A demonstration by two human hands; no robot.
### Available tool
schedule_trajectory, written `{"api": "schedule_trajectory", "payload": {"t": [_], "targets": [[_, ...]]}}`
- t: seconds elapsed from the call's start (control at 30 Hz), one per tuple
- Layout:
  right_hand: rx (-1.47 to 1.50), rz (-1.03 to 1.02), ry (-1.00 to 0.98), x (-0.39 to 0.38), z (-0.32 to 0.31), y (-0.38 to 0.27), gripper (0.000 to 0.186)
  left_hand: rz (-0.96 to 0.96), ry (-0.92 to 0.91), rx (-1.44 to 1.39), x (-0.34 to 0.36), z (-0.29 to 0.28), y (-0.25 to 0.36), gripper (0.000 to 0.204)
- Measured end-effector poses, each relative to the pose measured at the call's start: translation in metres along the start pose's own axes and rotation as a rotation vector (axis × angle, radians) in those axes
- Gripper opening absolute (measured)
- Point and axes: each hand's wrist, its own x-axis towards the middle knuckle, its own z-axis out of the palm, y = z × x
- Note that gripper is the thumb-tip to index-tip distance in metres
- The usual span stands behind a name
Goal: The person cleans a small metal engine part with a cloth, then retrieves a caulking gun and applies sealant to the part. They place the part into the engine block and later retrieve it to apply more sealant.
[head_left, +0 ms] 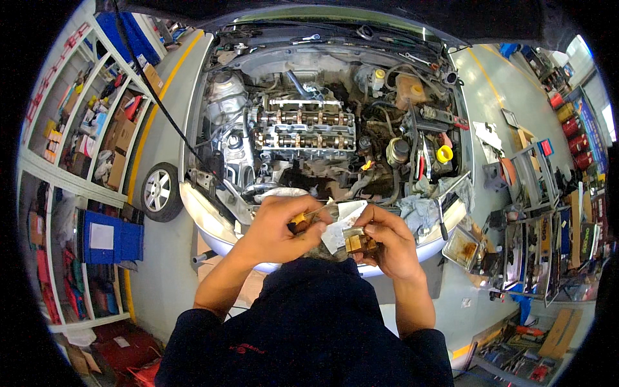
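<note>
My left hand [278, 231] is closed around a small tool with a yellow handle [298, 220]; a thin shaft sticks out past the fingers, and its exact kind is not clear. Between the thumb and fingers of my right hand [394, 244] is a small blocky metal part [358, 241], brownish and oily-looking. The two hands are close together over the car's front edge, with the tool apart from the part. A white sheet of paper [345, 227] shows between them. Beyond lies the open engine [306, 129], its camshafts exposed.
A blue-grey rag [419, 214] lies on the right front of the car near a black-handled tool [442, 218]. Pliers with red handles [422, 165] rest in the engine bay. Shelves [84, 174] and a wheel [161, 191] stand left; a tray [462, 248] and cluttered racks stand right.
</note>
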Motion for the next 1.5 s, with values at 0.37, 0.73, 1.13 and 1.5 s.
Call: {"api": "schedule_trajectory", "payload": {"t": [0.37,0.73,1.13,1.5], "targets": [[-0.103,-0.046,-0.067,-0.007,0.002,0.003,0.012,0.118,-0.119,0.093,0.01,0.019,-0.003,0.018],[-0.097,-0.079,-0.032,-0.019,0.001,0.015,0.013,0.112,-0.24,0.26,0.002,0.009,-0.011,0.017],[-0.01,-0.07,0.022,-0.032,-0.008,0.028,0.017,-0.104,0.015,-0.102,-0.053,0.03,-0.025,0.011],[-0.017,-0.053,-0.026,-0.059,-0.011,0.028,0.018,0.512,-0.069,0.203,-0.032,0.049,-0.023,0.047]]}}
